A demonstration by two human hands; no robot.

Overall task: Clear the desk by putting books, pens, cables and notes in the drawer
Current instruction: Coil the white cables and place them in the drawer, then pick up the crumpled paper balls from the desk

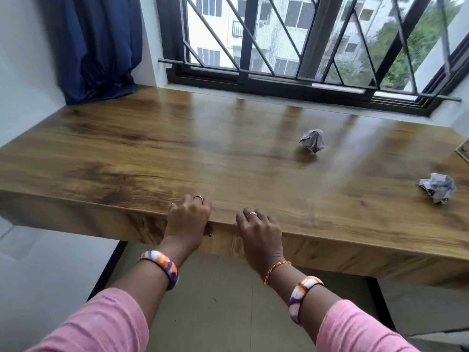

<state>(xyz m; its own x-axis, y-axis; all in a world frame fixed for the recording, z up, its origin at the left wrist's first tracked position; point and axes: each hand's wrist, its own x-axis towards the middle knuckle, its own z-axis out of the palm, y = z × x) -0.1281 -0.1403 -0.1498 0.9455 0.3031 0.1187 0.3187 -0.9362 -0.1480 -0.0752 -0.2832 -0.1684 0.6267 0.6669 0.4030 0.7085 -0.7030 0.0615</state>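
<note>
A: Nearest to us are our two forearms in pink sleeves [96,323], each with a purple, orange and white bangle [162,265] at the wrist; the right wrist also carries a thin orange thread.

B: Below and between them we see pale floor tiles [218,301], and dark desk legs to either side.

A: Our left hand [189,219] sits on the front edge of the wooden desk [127,153], fingers curled over the top and the thumb tucked under the lip, so it grips the edge itself. A ring shows on one finger.

B: Our right hand [258,229] rests just beside it on the same edge, fingers loosely bent on the wood, holding nothing that we can see. It has a ring too.

A: We cannot tell whether the thick front panel under our hands is a drawer face; no seam or handle is plain.

B: Past our hands the glossy top, with its dark grain, reflects the window. Ahead and to the right of the right hand lies one crumpled paper ball [312,140]; a second crumpled paper [437,187] lies farther right, near the desk's right end.

A: Beyond that one, at the far right edge, a framed corner [463,149] of something is cut off by the view.

B: Far left of our left hand a dark blue curtain [101,44] hangs down to the desk's back corner against a white wall.

A: Behind everything is a black-framed window [253,80] with a diagonal grille, an apartment block and green trees outside.
</note>
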